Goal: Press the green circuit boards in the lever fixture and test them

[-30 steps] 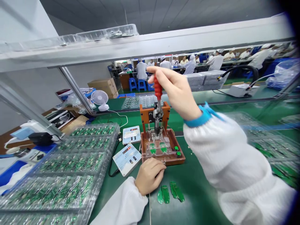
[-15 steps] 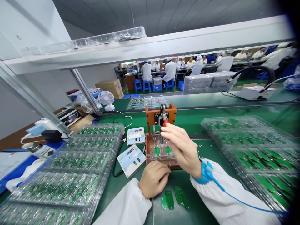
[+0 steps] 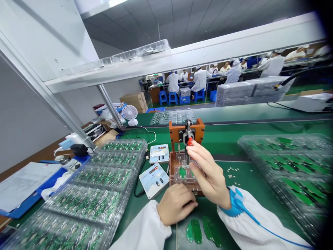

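Head view: the right hand [image 3: 211,178] is closed on the red handle [image 3: 190,141] of a toggle clamp [image 3: 188,136], with the fingers pinched around it and the thumb side uppermost. A blue wrist strap [image 3: 235,203] circles that wrist, and its blue cord runs off toward the lower right. The clamp stands on an orange wooden fixture frame [image 3: 186,129], above a clear acrylic plate [image 3: 183,175] that holds a green circuit board [image 3: 182,172]. The left hand [image 3: 175,205] rests against the front edge of the fixture, its fingers loosely curled, with nothing visible in its grip. Just below that hand, 2 green boards [image 3: 200,231] lie on the green tabletop [image 3: 256,187]. To the left of the fixture sit 2 white digital meter boxes [image 3: 159,153] [image 3: 154,180]. Stacked clear trays of circuit boards [image 3: 104,180] fill the left side of the tabletop, and more trays [image 3: 283,166] lie to the right. Well beyond, white-clad workers [image 3: 200,80] sit at other benches.
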Action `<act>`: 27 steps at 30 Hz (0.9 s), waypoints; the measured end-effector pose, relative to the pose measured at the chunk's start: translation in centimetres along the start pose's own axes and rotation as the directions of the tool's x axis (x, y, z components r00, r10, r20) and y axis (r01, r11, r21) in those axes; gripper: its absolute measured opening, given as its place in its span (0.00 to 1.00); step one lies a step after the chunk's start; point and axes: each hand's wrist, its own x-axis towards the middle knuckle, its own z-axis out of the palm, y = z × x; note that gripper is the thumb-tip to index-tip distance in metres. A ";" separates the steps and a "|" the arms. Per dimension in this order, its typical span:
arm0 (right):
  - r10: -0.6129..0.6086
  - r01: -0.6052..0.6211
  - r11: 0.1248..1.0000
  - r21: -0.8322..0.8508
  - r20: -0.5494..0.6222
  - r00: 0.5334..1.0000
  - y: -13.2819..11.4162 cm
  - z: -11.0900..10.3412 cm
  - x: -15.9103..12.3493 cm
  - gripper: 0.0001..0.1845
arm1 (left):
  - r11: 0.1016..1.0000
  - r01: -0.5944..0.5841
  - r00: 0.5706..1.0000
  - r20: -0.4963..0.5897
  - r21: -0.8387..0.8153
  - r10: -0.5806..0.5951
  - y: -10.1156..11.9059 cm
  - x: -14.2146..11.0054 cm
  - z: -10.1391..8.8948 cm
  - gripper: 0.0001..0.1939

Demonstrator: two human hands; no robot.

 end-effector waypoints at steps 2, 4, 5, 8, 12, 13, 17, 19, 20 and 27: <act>0.000 0.000 1.000 0.002 -0.006 1.000 0.0 0.0 0.0 0.38 | 0.974 0.154 0.988 0.033 -0.167 -0.151 -0.4 0.3 -1.5 0.07; -0.008 0.008 1.000 0.005 -0.002 1.000 0.0 0.0 0.0 0.38 | 0.897 0.359 0.933 0.065 -0.259 -0.354 -1.5 0.6 -3.9 0.05; -0.011 0.011 1.000 0.008 0.001 1.000 0.0 -0.1 0.0 0.38 | 0.863 0.446 0.894 0.065 -0.237 -0.444 -2.3 0.8 -5.3 0.04; -0.013 0.013 1.000 0.010 -0.002 1.000 -0.1 -0.1 0.1 0.37 | 0.805 0.587 0.805 0.039 0.086 -0.591 -5.1 1.5 -9.3 0.15; -0.010 0.011 1.000 0.022 -0.021 1.000 -0.2 -0.1 0.4 0.37 | 0.620 0.567 0.554 0.306 0.542 -0.774 -8.1 3.0 -12.0 0.55; -0.009 0.010 1.000 0.025 -0.019 1.000 -0.2 -0.2 0.5 0.36 | 0.598 0.535 0.485 0.363 0.597 -0.796 -8.6 3.5 -12.0 0.60; -0.006 0.006 0.999 0.031 -0.008 1.000 -0.2 -0.4 0.6 0.35 | 0.584 0.435 0.342 0.475 0.685 -0.811 -9.4 5.1 -11.4 0.67; -0.003 0.003 0.999 0.036 -0.012 1.000 -0.3 -0.5 0.6 0.35 | 0.581 0.416 0.314 0.490 0.699 -0.814 -9.6 5.4 -11.1 0.69; -0.001 0.002 0.999 0.038 -0.015 1.000 -0.3 -0.5 0.6 0.35 | 0.580 0.410 0.305 0.494 0.703 -0.814 -9.8 5.4 -10.9 0.70; 0.008 -0.007 0.999 0.043 -0.018 1.000 -0.2 -0.5 0.6 0.35 | 0.594 0.407 0.303 0.511 0.694 -0.804 -10.7 4.8 -10.7 0.71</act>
